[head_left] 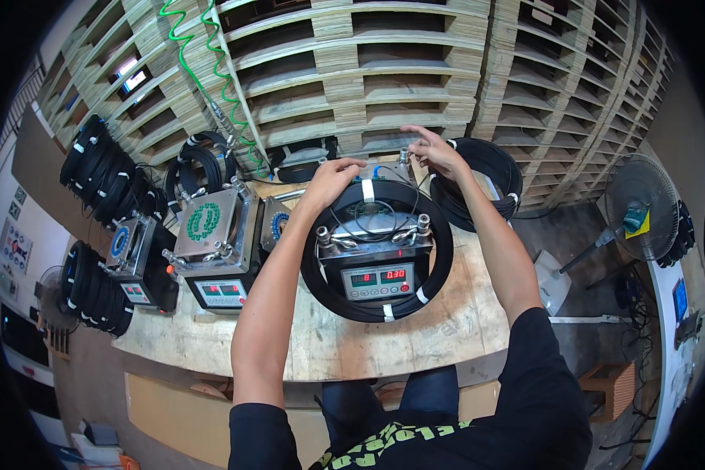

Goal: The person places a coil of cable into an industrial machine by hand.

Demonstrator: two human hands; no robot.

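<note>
A worn wooden table [313, 345] is seen from above, with stacked wooden pallets [368, 70] behind it. A black coil of cable [377, 301], bound with white ties, is laid around a metal device with a red digital display [377, 278] near the middle of the table. The left hand [333, 180] is rested on the far rim of this coil, fingers curled down. The right hand [435, 150] is raised just beyond the coil, fingers loosely spread, with a thin cable end near it. A second similar device [211, 235] with a green-patterned top is placed to the left. More black coils [106, 168] are stacked at the far left, and a floor fan [638, 207] stands at the right.
</note>
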